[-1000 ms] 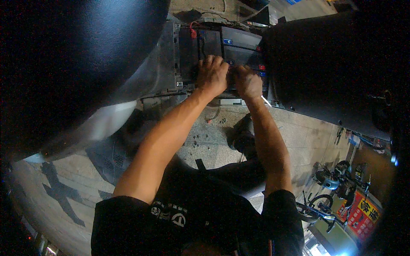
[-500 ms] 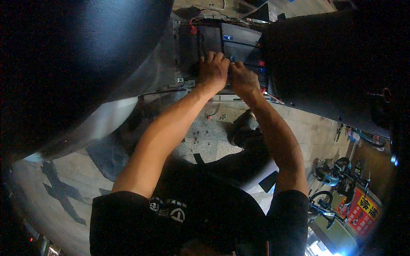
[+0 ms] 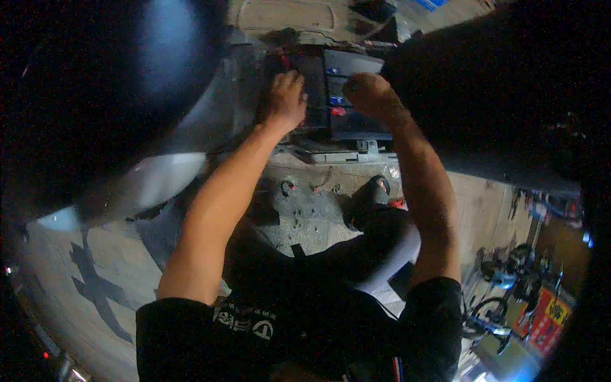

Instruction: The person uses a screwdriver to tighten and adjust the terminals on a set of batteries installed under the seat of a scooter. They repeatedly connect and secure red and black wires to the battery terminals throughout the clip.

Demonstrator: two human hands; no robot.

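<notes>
Several dark, flat-topped blocks, which look like batteries (image 3: 353,62), sit side by side in a recess at the upper middle, with blue and red terminal caps. My left hand (image 3: 286,102) rests over the dark block on the left, its fingers slightly bent and apart, with nothing visible in them. Over the right-hand blocks is my right hand (image 3: 372,95), fingers curled closed. Whatever it grips, if anything, is hidden. A red cap (image 3: 338,111) lies just below and left of it. A dim red piece (image 3: 285,60) shows beyond my left fingers.
Large dark panels (image 3: 127,83) flank the recess on both sides. A pale metal rail with a bracket (image 3: 368,148) runs along its near edge. Below is worn concrete floor (image 3: 299,210). Bicycles (image 3: 490,312) and a red-and-yellow sign (image 3: 547,321) stand at lower right.
My hands have drawn apart: the left moved left, the right slightly right and farther away. The view has shifted, and more of the near rail shows.
</notes>
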